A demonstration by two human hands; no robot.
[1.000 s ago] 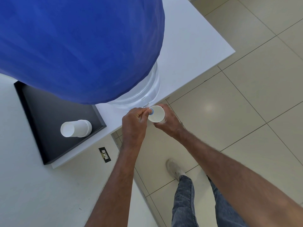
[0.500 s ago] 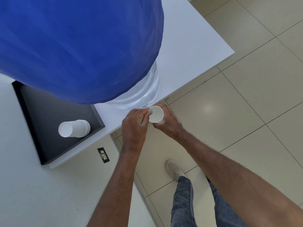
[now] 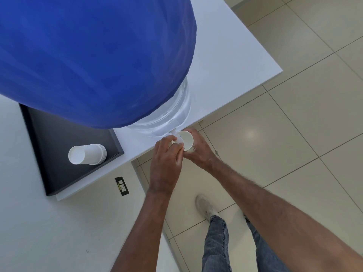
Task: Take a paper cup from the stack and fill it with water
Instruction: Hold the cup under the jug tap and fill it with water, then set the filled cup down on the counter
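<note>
**One Cup Held at the Tap, One Stack on the Tray**

Two bare hands met at the centre of the frame, at the edge of the white counter (image 3: pixel 225 61). The right hand (image 3: pixel 200 150) had its fingers wrapped around a single paper cup (image 3: pixel 186 140), held upright with its open mouth facing up and its long axis vertical, directly beneath the one white tap (image 3: pixel 175 134) of the water jug (image 3: pixel 172 116). The left hand (image 3: pixel 167 160) had its fingers clenched on that tap. One blue cover (image 3: pixel 88 55) draped the jug. At centre left, one stack of paper cups (image 3: pixel 87 154) stood upside down on one black tray (image 3: pixel 59 138); how many cups it held could not be counted. No readable writing showed anywhere.
</note>
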